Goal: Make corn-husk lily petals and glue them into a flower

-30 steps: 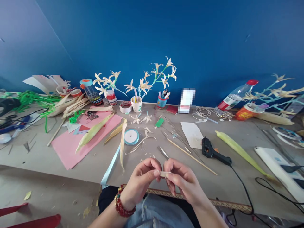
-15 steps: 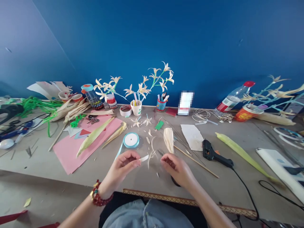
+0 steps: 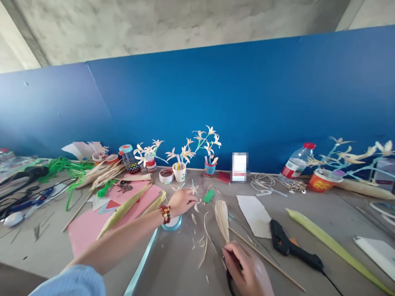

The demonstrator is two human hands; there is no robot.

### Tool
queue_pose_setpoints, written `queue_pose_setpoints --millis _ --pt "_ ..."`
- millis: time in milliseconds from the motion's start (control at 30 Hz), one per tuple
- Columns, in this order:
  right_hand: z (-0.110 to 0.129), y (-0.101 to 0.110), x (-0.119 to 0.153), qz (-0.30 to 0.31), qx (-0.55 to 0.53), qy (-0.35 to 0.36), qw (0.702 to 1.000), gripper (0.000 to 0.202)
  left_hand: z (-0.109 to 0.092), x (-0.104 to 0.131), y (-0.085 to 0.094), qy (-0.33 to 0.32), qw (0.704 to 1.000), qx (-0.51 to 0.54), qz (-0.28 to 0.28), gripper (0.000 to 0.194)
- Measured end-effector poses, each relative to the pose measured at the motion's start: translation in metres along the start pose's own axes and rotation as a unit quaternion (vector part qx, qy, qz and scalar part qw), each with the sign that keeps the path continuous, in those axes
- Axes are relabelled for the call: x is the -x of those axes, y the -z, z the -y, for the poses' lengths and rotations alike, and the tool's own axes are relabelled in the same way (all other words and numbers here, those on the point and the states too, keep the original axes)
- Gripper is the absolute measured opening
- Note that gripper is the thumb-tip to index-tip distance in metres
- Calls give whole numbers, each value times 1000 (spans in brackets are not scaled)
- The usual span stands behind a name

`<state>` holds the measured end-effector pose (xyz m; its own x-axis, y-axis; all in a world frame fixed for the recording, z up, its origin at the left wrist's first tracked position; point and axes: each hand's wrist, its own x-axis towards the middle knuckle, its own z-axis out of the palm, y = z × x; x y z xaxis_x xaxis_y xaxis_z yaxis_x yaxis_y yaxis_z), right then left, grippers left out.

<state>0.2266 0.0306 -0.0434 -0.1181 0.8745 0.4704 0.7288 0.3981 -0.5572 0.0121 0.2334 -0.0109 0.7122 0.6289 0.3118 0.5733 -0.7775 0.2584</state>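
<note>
My left hand [image 3: 183, 201] reaches over the blue ribbon spool [image 3: 173, 225], fingers bent and close together. Its fingertips are beside a small husk flower [image 3: 194, 187] and a pale petal [image 3: 196, 207]; whatever they pinch is hidden. Closer to me, my right hand [image 3: 245, 265] is curled with thumb and fingers together, just below the tied end of a dry husk bundle [image 3: 221, 216]. A black loop [image 3: 230, 283], like a scissor handle, shows beside and partly under this hand; I cannot tell whether it is gripped. Thin husk strips [image 3: 205, 242] lie between the hands.
Behind stand a white cup of husk flowers [image 3: 180, 172], a pen holder [image 3: 210, 167] and a bright, blurred-out screen [image 3: 239, 166]. A black glue gun [image 3: 279, 238], a wooden stick [image 3: 268, 261] and a green husk [image 3: 327, 242] lie right. Pink paper [image 3: 84, 230] lies left.
My left hand has moved forward from the near middle to the small flowers; the white petal it pinched no longer shows clearly. My right hand stays near the black loop. The view has tilted up.
</note>
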Motion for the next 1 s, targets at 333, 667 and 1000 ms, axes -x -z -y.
queue_pose_setpoints --millis 333,667,1000 --pt "-2 4 -4 -47 -4 49 998 15 -7 -5 10 -3 992 -105 70 29" --pt "-4 11 -6 -76 -21 30 996 10 -6 -5 4 -75 982 -97 143 19" --pt "-7 10 -4 -80 -21 19 996 13 -3 -42 -7 61 991 -75 92 28"
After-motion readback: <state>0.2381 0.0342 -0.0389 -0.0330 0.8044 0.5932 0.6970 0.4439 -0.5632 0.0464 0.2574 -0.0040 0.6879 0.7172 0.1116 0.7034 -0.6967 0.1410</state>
